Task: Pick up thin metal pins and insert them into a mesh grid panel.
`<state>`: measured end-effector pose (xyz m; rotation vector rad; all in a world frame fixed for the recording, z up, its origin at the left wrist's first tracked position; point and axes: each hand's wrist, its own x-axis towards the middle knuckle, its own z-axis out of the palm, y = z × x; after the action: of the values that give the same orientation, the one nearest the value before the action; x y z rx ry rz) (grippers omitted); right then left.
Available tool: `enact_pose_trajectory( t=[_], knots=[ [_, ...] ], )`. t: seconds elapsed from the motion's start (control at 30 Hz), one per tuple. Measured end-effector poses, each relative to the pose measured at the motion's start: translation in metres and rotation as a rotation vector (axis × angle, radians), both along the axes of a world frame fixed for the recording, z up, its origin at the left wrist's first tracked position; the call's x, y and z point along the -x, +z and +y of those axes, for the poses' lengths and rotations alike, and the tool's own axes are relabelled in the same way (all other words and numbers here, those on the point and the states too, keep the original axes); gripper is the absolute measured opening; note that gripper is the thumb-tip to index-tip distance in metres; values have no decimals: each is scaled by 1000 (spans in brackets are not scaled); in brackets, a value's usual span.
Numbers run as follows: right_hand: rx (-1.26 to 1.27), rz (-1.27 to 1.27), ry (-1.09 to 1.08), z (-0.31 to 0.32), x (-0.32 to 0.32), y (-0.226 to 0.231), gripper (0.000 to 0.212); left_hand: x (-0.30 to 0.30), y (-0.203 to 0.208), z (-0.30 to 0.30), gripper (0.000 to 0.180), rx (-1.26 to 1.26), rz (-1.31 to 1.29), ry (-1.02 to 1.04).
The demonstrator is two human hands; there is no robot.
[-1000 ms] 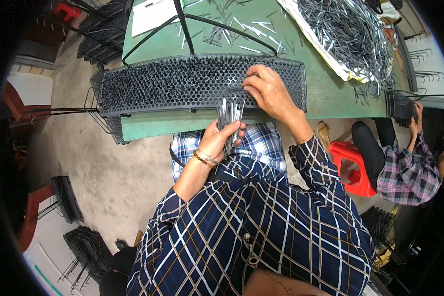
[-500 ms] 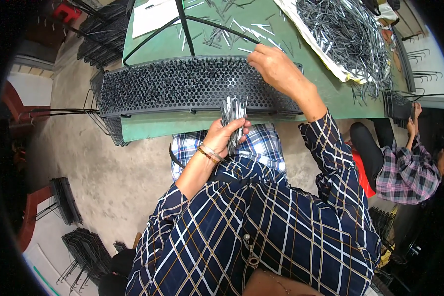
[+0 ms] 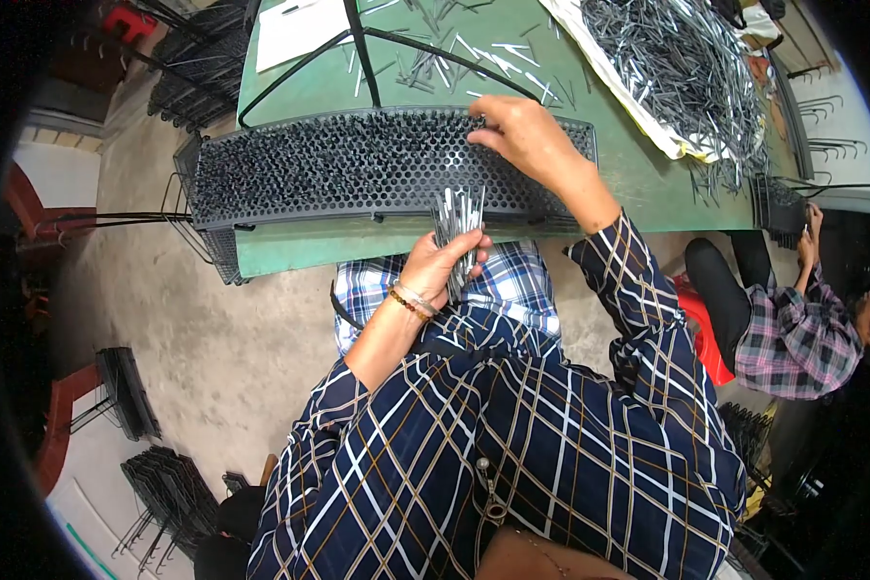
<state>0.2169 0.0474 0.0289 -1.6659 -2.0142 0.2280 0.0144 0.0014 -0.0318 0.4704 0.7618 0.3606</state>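
Head view: left hand (image 3: 437,266) is clenched round a bundle of thin grey metal pins (image 3: 457,224) standing upright at the green table's (image 3: 638,184) near edge, tips toward the long black perforated rack (image 3: 358,164). Right hand (image 3: 522,135) pinches at the rack's far rim; can't tell if it holds a pin. A loose grip could let pins slide to the floor.

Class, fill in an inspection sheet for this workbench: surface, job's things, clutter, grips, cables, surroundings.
Surface: green table, worn, partly covered.
Job's things: black perforated panel lying along the near edge; bundle of metal pins.
Clutter: loose pins scattered; big pin heap on a sheet; white paper.
Grips: left hand closed round the bundle; right hand fingertips on the panel's far edge.
Cables: nothing seen.
Surroundings: concrete floor, stacked black racks, seated co-worker, red stool.
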Motion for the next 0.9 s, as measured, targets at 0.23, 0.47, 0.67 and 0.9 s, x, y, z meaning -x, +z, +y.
enact_pose_trajectory(
  t=[0.23, 0.47, 0.67, 0.9],
  knots=[
    [346, 405, -15, -43, 13, -3, 29, 0, 1, -1, 18, -53, -31, 41],
    [535, 885, -184, -51, 9, -12, 24, 0, -1, -5, 17, -42, 18, 63],
    [51, 836, -328, -30, 14, -13, 17, -2, 0, -4, 16, -29, 4, 47],
    [-280, 368, -245, -4, 25, -28, 12, 0, 8, -4, 17, -45, -4, 28]
  ],
)
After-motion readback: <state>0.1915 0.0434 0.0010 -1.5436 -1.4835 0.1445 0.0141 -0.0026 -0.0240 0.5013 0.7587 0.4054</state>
